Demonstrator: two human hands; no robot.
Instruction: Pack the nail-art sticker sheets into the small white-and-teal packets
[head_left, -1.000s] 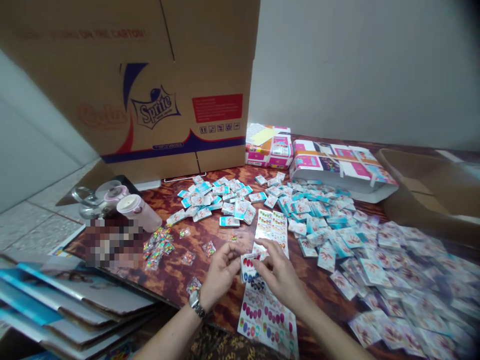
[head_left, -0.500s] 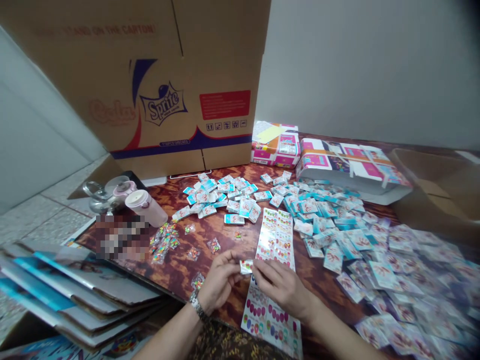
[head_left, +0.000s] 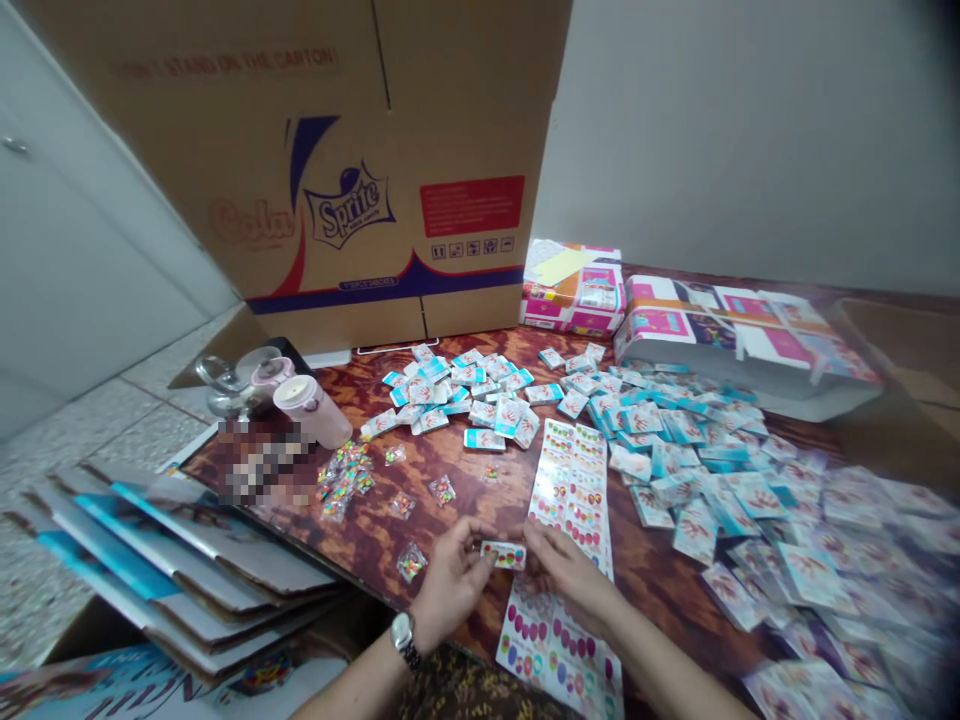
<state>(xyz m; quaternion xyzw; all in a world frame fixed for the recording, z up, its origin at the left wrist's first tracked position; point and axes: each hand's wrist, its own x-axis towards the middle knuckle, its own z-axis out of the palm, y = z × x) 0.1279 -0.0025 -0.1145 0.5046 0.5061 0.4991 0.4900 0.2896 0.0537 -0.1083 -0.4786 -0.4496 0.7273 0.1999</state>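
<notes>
A small white sticker strip (head_left: 507,556) with a row of coloured ovals is held level above the table. My left hand (head_left: 452,582) pinches its left end, and the watch shows on that wrist. At the other end, the fingers of my right hand (head_left: 568,572) are closed on the strip's edge. Below the hands lie long sticker sheets (head_left: 559,492) printed with similar coloured rows; my right hand covers part of them. A clear packet of colourful candies (head_left: 411,563) rests just left of my left hand.
Small blue-and-white boxes (head_left: 484,438) are heaped mid-table, with flat packs (head_left: 814,575) at the right. More candy packets (head_left: 347,476) lie near a pink tumbler (head_left: 313,412). A big carton (head_left: 360,255) stands behind. Folded cardboard (head_left: 202,560) fills the lower left.
The strip has turned so its printed row faces me more fully, and the hands sit slightly lower. My left wrist has rolled, showing the watch face. The whole view has shifted.
</notes>
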